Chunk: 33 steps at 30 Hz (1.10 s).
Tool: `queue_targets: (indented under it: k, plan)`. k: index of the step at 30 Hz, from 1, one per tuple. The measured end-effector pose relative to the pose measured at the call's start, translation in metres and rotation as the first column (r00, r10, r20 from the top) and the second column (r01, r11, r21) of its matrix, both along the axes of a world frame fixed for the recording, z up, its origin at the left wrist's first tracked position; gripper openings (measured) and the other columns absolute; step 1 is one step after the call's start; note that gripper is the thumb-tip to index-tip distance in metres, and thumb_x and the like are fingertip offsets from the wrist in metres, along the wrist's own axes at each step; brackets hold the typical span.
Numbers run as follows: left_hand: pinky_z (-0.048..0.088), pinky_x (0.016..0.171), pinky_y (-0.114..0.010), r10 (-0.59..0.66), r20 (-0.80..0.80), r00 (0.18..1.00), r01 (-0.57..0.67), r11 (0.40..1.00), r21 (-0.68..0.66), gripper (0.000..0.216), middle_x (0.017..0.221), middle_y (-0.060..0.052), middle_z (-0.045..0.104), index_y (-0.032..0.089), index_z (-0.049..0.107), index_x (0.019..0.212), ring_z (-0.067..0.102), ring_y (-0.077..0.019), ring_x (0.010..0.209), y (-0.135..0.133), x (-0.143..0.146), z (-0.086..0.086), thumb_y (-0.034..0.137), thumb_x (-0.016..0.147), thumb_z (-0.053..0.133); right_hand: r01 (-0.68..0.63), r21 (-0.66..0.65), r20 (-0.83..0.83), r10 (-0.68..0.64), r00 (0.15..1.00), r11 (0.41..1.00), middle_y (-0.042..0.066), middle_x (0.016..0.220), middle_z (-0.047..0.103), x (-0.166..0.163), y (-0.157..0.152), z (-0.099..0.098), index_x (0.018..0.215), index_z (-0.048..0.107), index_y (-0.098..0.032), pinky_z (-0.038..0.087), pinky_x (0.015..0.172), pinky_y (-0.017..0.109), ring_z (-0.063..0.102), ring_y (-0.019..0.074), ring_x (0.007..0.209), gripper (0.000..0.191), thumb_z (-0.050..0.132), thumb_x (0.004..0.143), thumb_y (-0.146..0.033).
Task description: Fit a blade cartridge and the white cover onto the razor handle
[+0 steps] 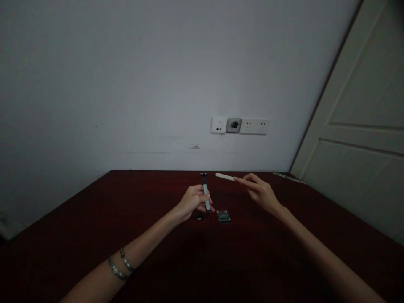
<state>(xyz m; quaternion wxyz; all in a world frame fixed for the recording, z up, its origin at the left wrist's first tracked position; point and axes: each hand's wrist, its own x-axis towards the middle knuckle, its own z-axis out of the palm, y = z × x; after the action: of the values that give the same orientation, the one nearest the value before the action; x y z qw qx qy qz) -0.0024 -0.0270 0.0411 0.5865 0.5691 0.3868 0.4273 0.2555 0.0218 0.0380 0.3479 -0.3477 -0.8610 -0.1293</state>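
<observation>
My left hand (193, 201) is closed around a razor handle (205, 191), held upright with its forked head at the top. My right hand (260, 192) pinches a thin white strip (225, 176) that sticks out to the left, level with the razor's head and a little to its right. Between my hands a small clear pack of blade cartridges (223, 216) lies on the dark red table (94, 227). A small dark object (199, 217) lies just under my left hand; I cannot make out what it is.
The table stands against a white wall with a row of sockets (240, 126). A pale door (362, 126) is at the right. A thin light strip (288, 177) lies at the table's far right corner. Bracelets (121, 264) circle my left wrist.
</observation>
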Motion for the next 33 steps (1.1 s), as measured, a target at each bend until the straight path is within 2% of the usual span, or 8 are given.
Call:
queue_targets:
  k: [5,8,11,19,23,28,33]
  plan:
    - [0.048,0.044,-0.022,-0.06,-0.011,0.998,0.059,0.996,-0.062,0.017,0.062,-0.001,0.058,0.014,0.045,0.076,0.064,-0.0168,0.05,-0.002,0.003,-0.003,0.021,0.068,0.058,-0.048,0.004,-0.03,0.048,0.998,0.999,0.005,0.093,0.054,-0.018,-0.007,0.0,0.123,0.053,-0.031,0.045,0.064,0.025,0.053,0.0136,0.074,0.049,0.04,0.082,-0.007]
    - [0.047,0.043,-0.021,-0.102,-0.011,0.995,0.101,0.993,-0.063,0.018,0.063,-0.002,0.059,0.013,0.046,0.077,0.064,-0.0169,0.051,-0.004,0.006,-0.004,0.023,0.068,0.059,-0.111,-0.057,-0.072,0.107,0.992,0.992,0.004,0.091,0.055,-0.019,-0.002,-0.006,0.123,0.053,-0.03,0.046,0.065,0.024,0.054,0.0133,0.076,0.045,0.04,0.084,-0.011]
    - [0.046,0.042,-0.02,-0.091,-0.018,0.996,0.089,0.993,-0.08,0.018,0.063,-0.002,0.058,0.013,0.046,0.076,0.064,-0.0168,0.051,-0.003,0.006,-0.005,0.023,0.068,0.058,-0.147,-0.103,-0.141,0.131,0.981,0.984,0.004,0.09,0.056,-0.015,0.004,-0.012,0.122,0.054,-0.029,0.047,0.068,0.025,0.055,0.0136,0.078,0.041,0.041,0.086,-0.014]
    - [0.047,0.044,-0.022,-0.125,-0.03,0.992,0.123,0.991,-0.054,0.017,0.065,-0.002,0.059,0.013,0.047,0.077,0.064,-0.0167,0.052,0.001,0.003,-0.009,0.022,0.068,0.058,-0.161,-0.145,-0.086,0.15,0.985,0.976,0.004,0.089,0.055,-0.016,0.0,-0.005,0.123,0.053,-0.031,0.047,0.068,0.027,0.055,0.0138,0.076,0.041,0.041,0.087,-0.016]
    - [0.046,0.043,-0.021,-0.087,-0.054,0.995,0.085,0.995,-0.053,0.017,0.065,-0.002,0.059,0.014,0.045,0.078,0.064,-0.017,0.051,0.003,0.001,-0.011,0.02,0.068,0.057,-0.155,-0.118,-0.092,0.144,0.985,0.981,0.005,0.088,0.056,-0.011,0.001,-0.005,0.122,0.054,-0.03,0.047,0.067,0.027,0.056,0.0142,0.076,0.041,0.041,0.087,-0.014]
    - [0.046,0.043,-0.021,-0.093,-0.094,0.991,0.09,0.995,-0.041,0.018,0.064,-0.001,0.058,0.014,0.046,0.078,0.064,-0.0172,0.051,0.001,0.002,-0.009,0.021,0.068,0.058,-0.183,-0.082,-0.087,0.176,0.981,0.98,0.005,0.09,0.056,-0.024,-0.004,-0.007,0.124,0.052,-0.03,0.046,0.069,0.027,0.055,0.0147,0.078,0.043,0.041,0.086,-0.012]
    - [0.047,0.044,-0.022,-0.079,-0.065,0.995,0.079,0.997,-0.015,0.02,0.064,-0.001,0.058,0.014,0.044,0.079,0.064,-0.0172,0.052,0.004,0.0,-0.01,0.02,0.067,0.059,-0.112,-0.088,-0.093,0.104,0.99,0.99,0.005,0.09,0.057,-0.011,0.005,-0.014,0.123,0.053,-0.028,0.044,0.069,0.029,0.054,0.0156,0.078,0.041,0.04,0.087,-0.013]
